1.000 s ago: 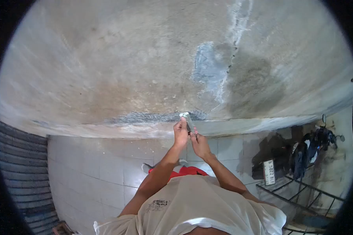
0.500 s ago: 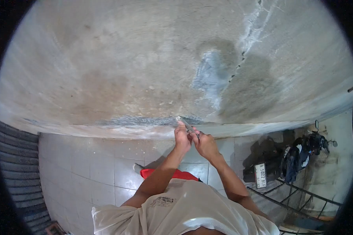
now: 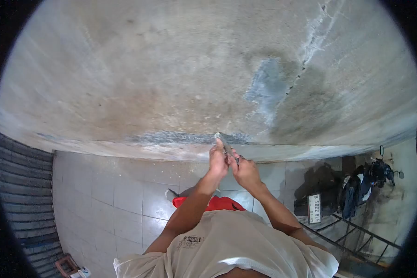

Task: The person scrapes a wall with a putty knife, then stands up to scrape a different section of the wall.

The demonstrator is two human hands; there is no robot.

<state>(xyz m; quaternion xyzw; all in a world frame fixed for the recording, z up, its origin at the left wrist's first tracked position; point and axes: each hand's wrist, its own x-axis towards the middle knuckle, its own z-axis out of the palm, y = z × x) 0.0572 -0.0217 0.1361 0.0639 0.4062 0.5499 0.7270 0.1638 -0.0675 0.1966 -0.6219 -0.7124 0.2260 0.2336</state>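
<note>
At the centre of the frame, the left hand point(image 3: 218, 162) pinched the flat tool point(image 3: 226, 148) near its pale tip while the right hand point(image 3: 247, 173) curled round its lower end, seemingly to steady that tip by the dark strip point(image 3: 171, 137) on the wall point(image 3: 180, 69).

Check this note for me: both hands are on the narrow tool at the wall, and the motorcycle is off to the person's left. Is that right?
Not quite: the head view shows the motorcycle off to the person's right, not left. The rest holds: the left hand and right hand are both on the narrow tool at the wall.
</note>
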